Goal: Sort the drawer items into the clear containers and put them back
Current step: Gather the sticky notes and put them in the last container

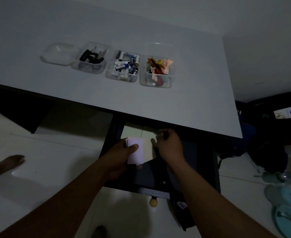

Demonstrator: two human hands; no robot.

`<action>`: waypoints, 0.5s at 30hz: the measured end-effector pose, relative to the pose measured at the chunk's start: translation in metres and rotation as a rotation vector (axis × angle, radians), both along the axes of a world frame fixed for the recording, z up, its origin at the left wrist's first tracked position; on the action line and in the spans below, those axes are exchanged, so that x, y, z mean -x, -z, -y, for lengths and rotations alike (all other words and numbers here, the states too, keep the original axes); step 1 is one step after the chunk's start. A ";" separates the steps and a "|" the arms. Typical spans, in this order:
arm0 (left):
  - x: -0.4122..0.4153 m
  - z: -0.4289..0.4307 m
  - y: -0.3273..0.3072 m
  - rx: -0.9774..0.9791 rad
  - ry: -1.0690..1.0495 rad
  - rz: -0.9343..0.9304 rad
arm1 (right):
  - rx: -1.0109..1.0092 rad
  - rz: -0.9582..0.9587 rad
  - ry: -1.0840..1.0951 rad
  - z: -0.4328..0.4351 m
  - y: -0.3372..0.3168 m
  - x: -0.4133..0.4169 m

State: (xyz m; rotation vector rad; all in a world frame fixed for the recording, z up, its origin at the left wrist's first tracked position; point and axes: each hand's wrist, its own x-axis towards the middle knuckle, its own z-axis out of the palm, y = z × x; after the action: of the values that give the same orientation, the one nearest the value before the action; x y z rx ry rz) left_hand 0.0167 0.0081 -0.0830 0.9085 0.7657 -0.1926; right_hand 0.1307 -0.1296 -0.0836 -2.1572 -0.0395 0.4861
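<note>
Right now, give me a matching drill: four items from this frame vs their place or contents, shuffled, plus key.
Items:
1. empty clear container
2. battery container
3. left hand
4. drawer knob

Matches:
A. holds white paper slips
B. far left of the row on the table
C. on the open drawer front
D. second from the right in the row

Pairs: 1-B, 2-D, 3-A, 4-C

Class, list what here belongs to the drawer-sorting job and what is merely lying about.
Belongs: open drawer; white cards in left hand; right hand; empty container; battery container; paper-scrap container.

Lying about: dark bag; teal plates.
</note>
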 end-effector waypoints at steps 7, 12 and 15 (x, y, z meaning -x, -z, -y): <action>0.003 -0.007 -0.001 0.065 -0.031 0.010 | 0.420 -0.043 -0.169 -0.018 0.040 -0.016; 0.003 -0.008 -0.005 0.055 -0.044 -0.016 | 0.563 -0.254 -0.089 -0.017 0.039 -0.035; 0.003 -0.009 -0.008 0.042 -0.065 -0.048 | 0.262 -0.292 0.029 0.003 0.026 -0.028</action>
State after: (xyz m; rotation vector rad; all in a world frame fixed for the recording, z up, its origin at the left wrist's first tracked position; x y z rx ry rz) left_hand 0.0140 0.0171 -0.0754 0.8408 0.8317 -0.1730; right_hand 0.1586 -0.1325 -0.1095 -2.3129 0.2292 0.8230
